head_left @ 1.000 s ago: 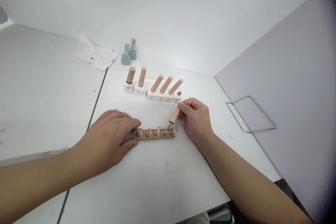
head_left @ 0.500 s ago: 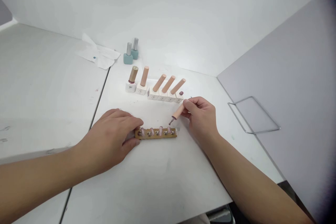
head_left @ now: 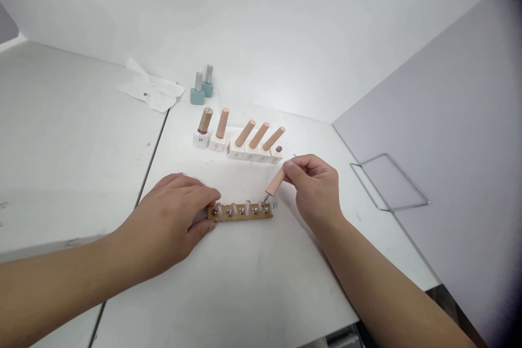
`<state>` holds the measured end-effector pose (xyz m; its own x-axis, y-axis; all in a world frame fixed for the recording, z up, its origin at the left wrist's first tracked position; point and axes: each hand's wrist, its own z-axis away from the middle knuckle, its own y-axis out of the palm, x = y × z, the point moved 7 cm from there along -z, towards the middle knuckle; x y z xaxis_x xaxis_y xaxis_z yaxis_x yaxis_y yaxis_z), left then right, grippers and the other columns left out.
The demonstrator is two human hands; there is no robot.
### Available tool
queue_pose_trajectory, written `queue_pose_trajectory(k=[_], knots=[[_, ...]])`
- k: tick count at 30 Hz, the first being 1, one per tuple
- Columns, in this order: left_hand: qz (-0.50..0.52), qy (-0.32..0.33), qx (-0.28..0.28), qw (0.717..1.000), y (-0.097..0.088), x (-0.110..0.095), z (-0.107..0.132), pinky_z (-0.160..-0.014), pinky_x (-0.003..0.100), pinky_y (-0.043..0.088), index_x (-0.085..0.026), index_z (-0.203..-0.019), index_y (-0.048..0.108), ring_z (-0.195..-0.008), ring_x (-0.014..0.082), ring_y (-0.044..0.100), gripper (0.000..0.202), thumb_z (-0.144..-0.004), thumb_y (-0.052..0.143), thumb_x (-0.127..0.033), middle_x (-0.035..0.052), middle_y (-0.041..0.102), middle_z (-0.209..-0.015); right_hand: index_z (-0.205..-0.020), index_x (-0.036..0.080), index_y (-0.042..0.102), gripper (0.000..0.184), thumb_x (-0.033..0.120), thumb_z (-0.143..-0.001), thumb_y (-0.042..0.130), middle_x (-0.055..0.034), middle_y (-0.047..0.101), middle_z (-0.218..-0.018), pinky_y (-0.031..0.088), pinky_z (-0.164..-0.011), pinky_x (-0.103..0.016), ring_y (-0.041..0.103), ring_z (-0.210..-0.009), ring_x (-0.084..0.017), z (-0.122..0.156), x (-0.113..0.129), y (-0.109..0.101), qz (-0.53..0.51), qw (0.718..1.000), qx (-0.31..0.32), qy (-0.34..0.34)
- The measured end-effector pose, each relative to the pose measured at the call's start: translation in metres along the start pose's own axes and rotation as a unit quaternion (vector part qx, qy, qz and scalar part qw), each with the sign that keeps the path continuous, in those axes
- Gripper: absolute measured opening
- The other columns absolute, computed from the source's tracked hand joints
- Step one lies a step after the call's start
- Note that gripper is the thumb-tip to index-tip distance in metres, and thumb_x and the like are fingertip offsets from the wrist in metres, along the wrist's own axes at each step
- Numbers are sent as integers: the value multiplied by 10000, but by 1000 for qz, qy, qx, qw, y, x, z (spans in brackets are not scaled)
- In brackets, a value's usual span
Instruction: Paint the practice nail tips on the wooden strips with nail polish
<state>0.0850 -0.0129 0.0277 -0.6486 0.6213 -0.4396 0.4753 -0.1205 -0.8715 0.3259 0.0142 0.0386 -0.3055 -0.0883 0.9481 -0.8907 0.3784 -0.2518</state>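
Brown strip point(head_left: 240, 217), lying flat on the white table point(head_left: 228, 283), bears small pinkish nails point(head_left: 247, 207) beside round metal studs. At its left end, the left hand point(head_left: 171, 217) has thumb and fingers slightly parted, gripping that end between them. Right of the strip, the right hand point(head_left: 316, 187) pinches a peach cap point(head_left: 276, 181) between closed fingertips; its brush point(head_left: 265, 202) slants down to the strip's right part (touching or just above, I cannot tell). Behind the strip stands an uncapped bottle point(head_left: 277, 157).

Remote here, I get white table point(head_left: 228, 293) w/ dark seam point(head_left: 154, 157) on its L; pale wall point(head_left: 261, 38), softly lit, behind table; greyish panel point(head_left: 460, 119) along table's R; dark area point(head_left: 451, 304) below table's R corner.
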Motion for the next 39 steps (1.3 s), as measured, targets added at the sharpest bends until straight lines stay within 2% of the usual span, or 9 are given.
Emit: queue_pose_trajectory(k=[11,14,19,26,31,35,39], knots=[[29,-19,11,999,-1,0,-2,-871,389,415,-230,-945,590,-911,210,556,146,-802,558,-223,5,657,-919,-716,184,636,163,337,-724,691,5,606,-672,527,-663,-344,566,-649,-128,0,5,-5,42,998,-36,-11],[33,-29,24,999,0,0,-1,-865,377,417,-231,-928,596,-908,205,551,137,-795,571,-207,4,653,-917,-713,190,631,144,320,-726,692,15,591,-652,506,-638,-314,546,-636,-116,1,9,-9,14,998,-45,-32],[31,-23,25,999,-1,-2,-2,-853,364,412,-222,-891,600,-889,198,555,108,-794,570,-186,0,658,-883,-689,193,633,87,254,-723,683,19,592,-619,462,-587,-280,537,-600,-106,5,16,-6,-1,998,-19,-63],[28,-5,23,999,-1,-4,-3,-881,363,393,-218,-905,597,-877,186,577,109,-803,567,-192,-10,668,-866,-681,202,644,64,243,-708,687,20,617,-632,463,-563,-280,556,-594,-114,14,33,-2,74,985,-49,-148],[27,-6,21,999,-2,-3,-2,-887,368,400,-217,-911,597,-917,201,586,113,-807,556,-203,-7,675,-869,-701,200,653,67,256,-714,688,16,628,-651,479,-584,-287,578,-623,-123,16,40,-3,116,975,-79,-170],[27,-6,22,999,-2,-3,-2,-887,376,405,-216,-906,593,-908,205,587,108,-803,565,-205,-3,677,-870,-691,200,645,44,215,-711,682,18,623,-634,484,-582,-295,577,-613,-125,16,45,-8,85,972,-96,-199],[23,-6,20,1000,-3,-4,-3,-876,380,411,-217,-896,597,-897,211,589,107,-797,568,-191,3,677,-868,-689,208,647,42,188,-707,680,20,624,-621,473,-555,-294,571,-585,-123,16,49,-7,46,971,-68,-223]])
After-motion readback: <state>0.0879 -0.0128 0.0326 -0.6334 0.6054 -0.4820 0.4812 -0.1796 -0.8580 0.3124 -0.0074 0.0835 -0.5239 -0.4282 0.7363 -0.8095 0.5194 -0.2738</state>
